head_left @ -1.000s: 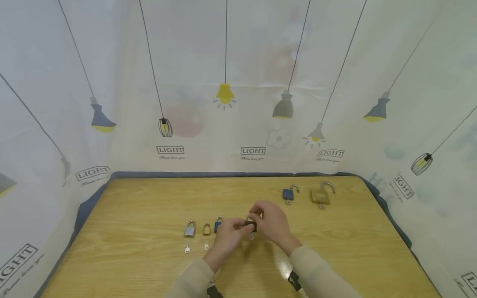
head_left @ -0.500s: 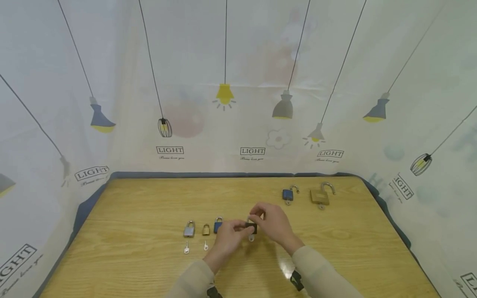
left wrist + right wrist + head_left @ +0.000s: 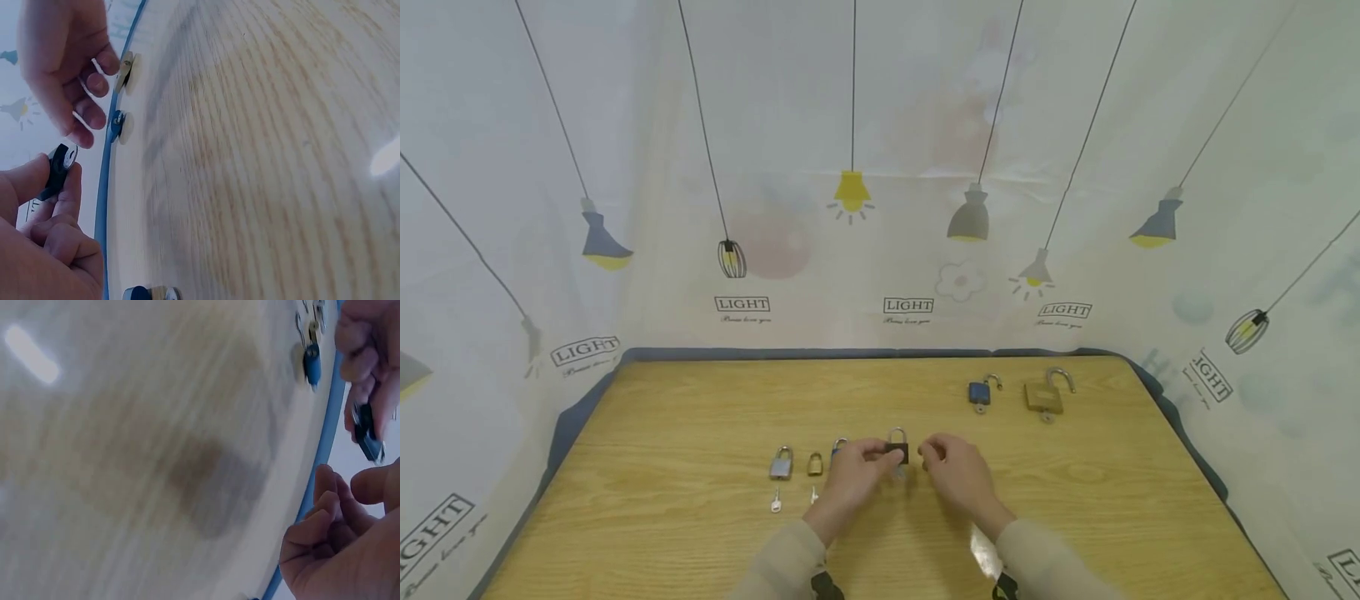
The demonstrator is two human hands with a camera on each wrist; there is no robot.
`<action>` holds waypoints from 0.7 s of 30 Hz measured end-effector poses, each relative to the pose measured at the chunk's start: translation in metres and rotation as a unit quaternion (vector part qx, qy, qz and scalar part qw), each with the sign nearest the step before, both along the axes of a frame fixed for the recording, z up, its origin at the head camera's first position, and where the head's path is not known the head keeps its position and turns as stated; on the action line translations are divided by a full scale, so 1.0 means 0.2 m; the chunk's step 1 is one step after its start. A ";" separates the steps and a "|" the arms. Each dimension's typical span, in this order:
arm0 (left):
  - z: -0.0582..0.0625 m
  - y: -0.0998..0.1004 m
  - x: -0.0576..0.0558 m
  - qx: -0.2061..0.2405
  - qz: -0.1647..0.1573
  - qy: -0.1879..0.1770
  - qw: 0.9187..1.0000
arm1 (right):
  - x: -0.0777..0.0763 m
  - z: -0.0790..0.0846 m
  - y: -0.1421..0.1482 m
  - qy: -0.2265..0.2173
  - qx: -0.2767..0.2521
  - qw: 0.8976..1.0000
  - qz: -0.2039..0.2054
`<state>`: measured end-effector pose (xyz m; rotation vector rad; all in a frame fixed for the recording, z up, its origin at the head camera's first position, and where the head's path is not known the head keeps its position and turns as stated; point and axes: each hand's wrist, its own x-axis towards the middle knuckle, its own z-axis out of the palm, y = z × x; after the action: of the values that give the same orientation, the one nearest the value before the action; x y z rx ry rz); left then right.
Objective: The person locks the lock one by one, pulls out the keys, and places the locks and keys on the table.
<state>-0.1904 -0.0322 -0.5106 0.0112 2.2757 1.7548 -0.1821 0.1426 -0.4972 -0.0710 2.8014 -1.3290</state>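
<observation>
In the head view a black padlock [image 3: 897, 452] is pinched between the thumb and fingers of my left hand [image 3: 853, 477]. Its silver shackle [image 3: 897, 434] arches upward, and a silver key [image 3: 72, 156] sticks out of its underside in the left wrist view. Just right of the padlock is my right hand [image 3: 961, 477], apart from it, fingers loosely curled with nothing between them. A blue padlock [image 3: 838, 446] is partly hidden behind my left hand. Left of it stand a small brass padlock [image 3: 815, 464] and a silver padlock [image 3: 781, 467].
At the back right of the wooden table [image 3: 700, 400] lie another blue padlock [image 3: 979, 393] and a large brass padlock [image 3: 1043, 398], both with raised shackles and keys inserted. Two small keys lie in front: one key [image 3: 776, 501] below the silver padlock, another key [image 3: 813, 495] beside my left wrist.
My right hand has let go of the black padlock's shackle and moved slightly right and down. My left hand still holds the padlock, shifted a little left, with the whole shackle now visible.
</observation>
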 end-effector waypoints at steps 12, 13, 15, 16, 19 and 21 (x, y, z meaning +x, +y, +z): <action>0.00 -0.01 -0.02 0.009 0.016 0.008 1.000 | 0.11 -0.06 -0.12 -0.030 -0.119 0.992 -0.013; 0.00 -0.01 -0.02 0.011 0.017 0.009 1.000 | 0.11 -0.06 -0.13 -0.034 -0.128 0.991 -0.019; 0.00 -0.01 -0.03 0.016 0.015 0.008 1.000 | 0.12 -0.07 -0.14 -0.043 -0.145 0.988 -0.031; 0.00 -0.01 -0.03 0.019 0.015 0.007 1.000 | 0.12 -0.07 -0.14 -0.046 -0.153 0.986 -0.036; -0.01 -0.01 -0.03 0.026 0.012 0.005 1.000 | 0.12 -0.09 -0.15 -0.058 -0.185 0.980 -0.055; -0.01 0.00 -0.03 0.031 0.013 0.000 0.999 | 0.12 -0.09 -0.16 -0.066 -0.206 0.974 -0.069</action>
<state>-0.1955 -0.0332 -0.5123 -0.0069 2.2292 1.8379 -0.1586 0.1106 -0.5161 0.1956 2.4180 -1.8509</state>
